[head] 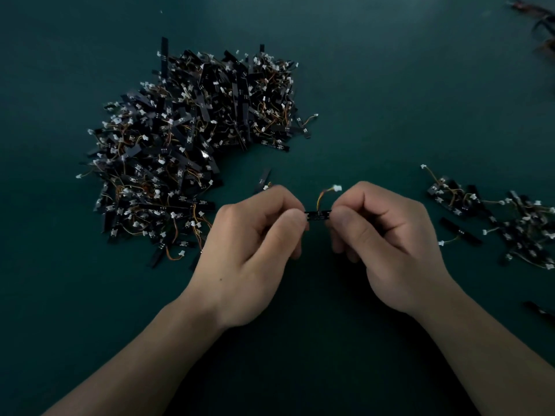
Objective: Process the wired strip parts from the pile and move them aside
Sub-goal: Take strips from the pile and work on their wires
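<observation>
Left hand (252, 235) and right hand (381, 232) pinch one strip part (317, 215) at both ends, fingers clamped, mid-processing; next, likely placement on the right-side group (492, 217).

A dark green table (390, 85) carried a large pile (192, 151) of black wired strip parts beyond and left of the person's fingers (288, 205). A smaller heap (510, 223) lay well to their right, one loose strip (263, 179) just beyond them, and blurred reddish items (543, 34) far beyond, to the right.
</observation>
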`<action>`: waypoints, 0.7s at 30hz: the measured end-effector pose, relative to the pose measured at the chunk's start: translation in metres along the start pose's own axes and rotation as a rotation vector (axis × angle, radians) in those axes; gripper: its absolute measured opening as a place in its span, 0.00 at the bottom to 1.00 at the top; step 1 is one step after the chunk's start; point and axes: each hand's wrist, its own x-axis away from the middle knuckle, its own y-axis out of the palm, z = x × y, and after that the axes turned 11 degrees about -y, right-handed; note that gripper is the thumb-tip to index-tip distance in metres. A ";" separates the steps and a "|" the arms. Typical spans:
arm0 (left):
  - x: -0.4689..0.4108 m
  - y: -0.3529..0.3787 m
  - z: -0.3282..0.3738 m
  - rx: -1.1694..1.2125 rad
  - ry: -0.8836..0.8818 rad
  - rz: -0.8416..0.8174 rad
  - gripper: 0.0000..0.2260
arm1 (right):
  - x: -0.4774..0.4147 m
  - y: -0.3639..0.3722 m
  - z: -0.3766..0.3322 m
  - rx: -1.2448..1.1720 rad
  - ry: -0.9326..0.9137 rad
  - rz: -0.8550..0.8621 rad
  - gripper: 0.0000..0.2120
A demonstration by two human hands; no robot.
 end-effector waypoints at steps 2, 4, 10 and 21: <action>-0.001 0.001 0.000 -0.062 0.012 -0.004 0.14 | 0.000 0.001 0.000 0.000 -0.016 0.021 0.11; -0.001 0.001 0.000 -0.077 0.023 0.002 0.15 | 0.000 0.002 0.000 0.005 -0.016 0.031 0.11; -0.002 0.003 0.002 -0.126 0.036 0.056 0.16 | 0.000 0.003 0.002 0.115 0.017 0.008 0.12; 0.000 0.002 0.000 -0.124 0.038 0.018 0.17 | 0.000 0.004 0.001 0.107 0.016 -0.002 0.13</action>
